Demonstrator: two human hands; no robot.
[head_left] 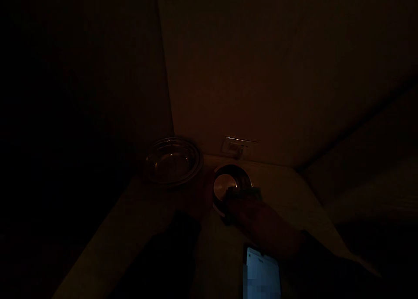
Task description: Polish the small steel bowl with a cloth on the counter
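In very dim light, a round shiny metal bowl (225, 185) stands on the tabletop with its opening toward me. My left hand (203, 193) is at the bowl's left side; it is so dark that its fingers cannot be made out. From the right, my right hand (257, 218) reaches to the bowl's near rim. A dark, greenish cloth-like piece (256, 193) is bunched in its fingers and hangs over the bowl's edge. Shadow hides most of the cloth and the fingertips.
Shiny round metal dishes (173, 177), seemingly stacked, stand at the back left. A lit phone (264, 273) lies at the near edge below my right forearm. Behind the bowl, a socket plate (237, 146) is on the wall (241, 81). The pale tabletop (281, 181) meets walls.
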